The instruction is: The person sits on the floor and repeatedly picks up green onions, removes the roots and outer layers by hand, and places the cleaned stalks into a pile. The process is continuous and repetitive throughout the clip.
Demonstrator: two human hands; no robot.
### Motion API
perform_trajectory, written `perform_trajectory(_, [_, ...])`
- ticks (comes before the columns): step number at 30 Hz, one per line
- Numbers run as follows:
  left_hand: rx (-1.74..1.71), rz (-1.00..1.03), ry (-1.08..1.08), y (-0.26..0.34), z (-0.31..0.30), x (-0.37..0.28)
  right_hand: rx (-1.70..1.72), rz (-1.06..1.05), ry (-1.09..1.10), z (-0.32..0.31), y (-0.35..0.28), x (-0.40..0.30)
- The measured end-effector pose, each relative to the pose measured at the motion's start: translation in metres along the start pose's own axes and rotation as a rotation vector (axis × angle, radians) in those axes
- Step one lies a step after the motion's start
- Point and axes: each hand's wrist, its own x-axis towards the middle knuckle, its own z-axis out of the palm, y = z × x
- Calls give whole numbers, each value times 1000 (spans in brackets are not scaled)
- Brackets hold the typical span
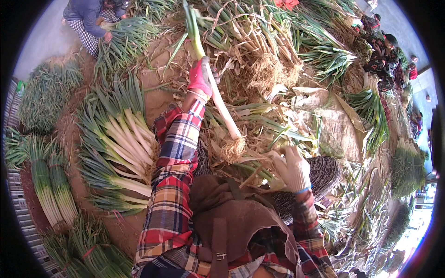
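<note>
A single long green onion slants across the middle, its pale stem clean and its hairy roots pointing down towards me. My left hand, in a pink and grey glove, is closed around the stem just below the green leaves. Lower right, my right hand wears a white knit glove and is apart from the onion, beside stripped dry leaves. Whether its fingers pinch one of those leaves is unclear. Left of my sleeve, cleaned green onions lie fanned out on the ground.
Unpeeled onions with dry leaves and roots are heaped ahead. Peeled leaf litter surrounds my knees, near a tan sack. Tied bundles lie at the left. A person bends over onions at upper left; several people are at far right.
</note>
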Motion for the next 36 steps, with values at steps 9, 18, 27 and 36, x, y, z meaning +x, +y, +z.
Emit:
perform_trajectory(9, [127, 148, -85, -19, 17, -41, 582, -36, -232, 78, -75, 88])
perform_trajectory(18, [-216, -247, -552, -5, 8, -39, 1136, -48, -347, 85, -90, 67])
perform_trajectory(27, [-194, -284, -580, -8, 12, -43, 533, -620, 264, 101, -69, 69])
perform_trajectory(36, [-179, -190, -477, 12, -4, -44, 53, -315, -68, 143, -13, 35])
